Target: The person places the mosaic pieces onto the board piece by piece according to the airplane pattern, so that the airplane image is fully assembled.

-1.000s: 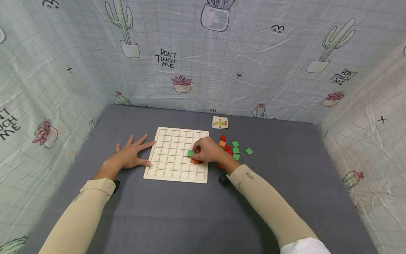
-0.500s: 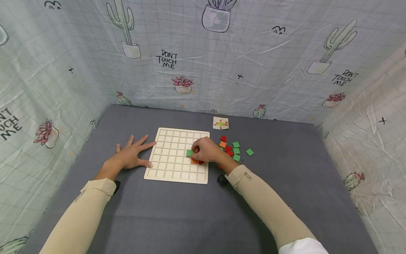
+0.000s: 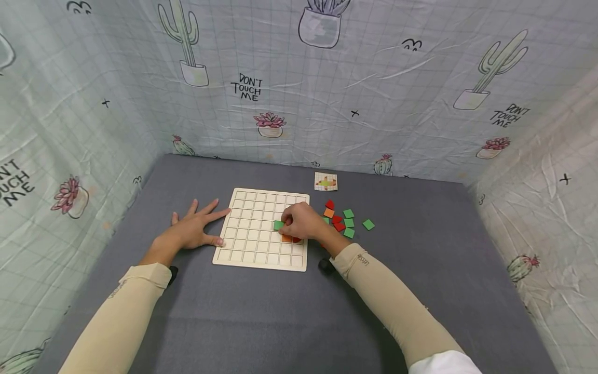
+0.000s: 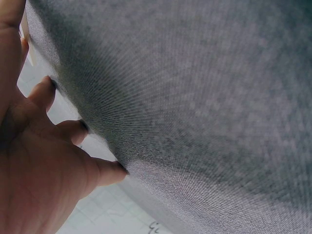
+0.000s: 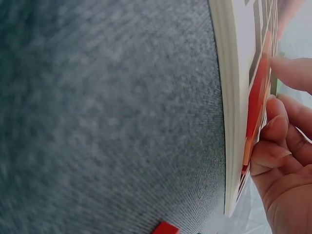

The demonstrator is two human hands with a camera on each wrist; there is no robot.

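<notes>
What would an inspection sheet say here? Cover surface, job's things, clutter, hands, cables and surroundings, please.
Surface: dark grey table, fabric-like texture.
Job's things: gridded board with an orange tile and a red tile on it; picture card beyond; loose green tiles, red tiles and an orange one at the right.
Clutter: nothing seen beyond those loose tiles.
Hands: left hand spread at the board's left edge; right hand pinches a green tile over the board; whether it lies flat, cannot tell.
Cables: nothing seen.
Surroundings: pale, wrinkled cactus-print fabric behind and at both sides.
</notes>
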